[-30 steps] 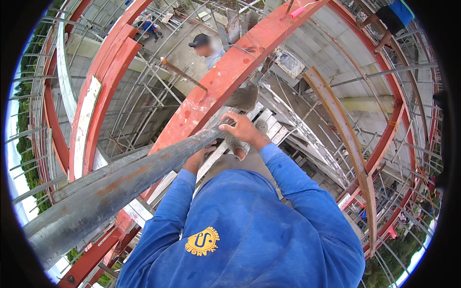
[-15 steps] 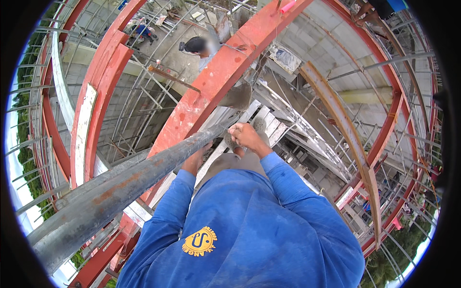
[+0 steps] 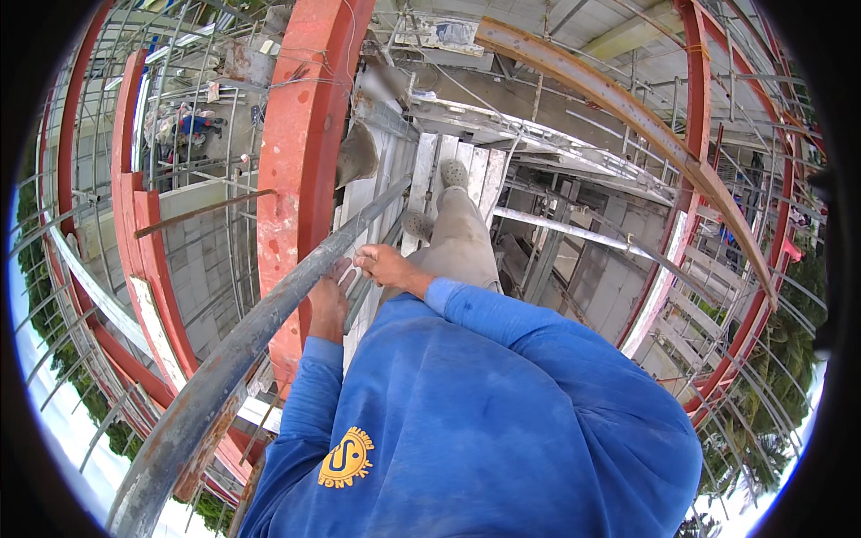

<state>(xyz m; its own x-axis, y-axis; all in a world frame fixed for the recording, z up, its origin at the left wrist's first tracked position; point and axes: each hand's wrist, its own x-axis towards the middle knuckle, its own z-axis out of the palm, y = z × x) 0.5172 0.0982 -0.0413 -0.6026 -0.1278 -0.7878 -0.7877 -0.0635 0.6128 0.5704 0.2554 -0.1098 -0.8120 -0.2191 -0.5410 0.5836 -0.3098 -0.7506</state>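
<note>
A rusty grey metal pipe (image 3: 269, 323) runs diagonally past my left side, from the lower left up to the planks. Just to its right, my left hand (image 3: 330, 300) is raised with its fingers curled. My right hand (image 3: 387, 269) is close beside it, thumb and fingers pinched together. Something thin and pale shows between the two hands, too small to make out. Neither hand wraps around the pipe. A broad red steel beam (image 3: 303, 161) stands beyond the pipe, close to my left hand.
My feet in speckled grey shoes (image 3: 455, 172) are on narrow pale planks (image 3: 491, 179), with a drop beside them. A rusty brown beam (image 3: 619, 85) curves across the right. A thin rusty rod (image 3: 202, 213) sticks out left of the red beam. Scaffold pipes surround the work area.
The view has turned, so the pipe and red beam stand steeper and further left. My hands are closer together, and my left hand shows more fully beside the pipe.
</note>
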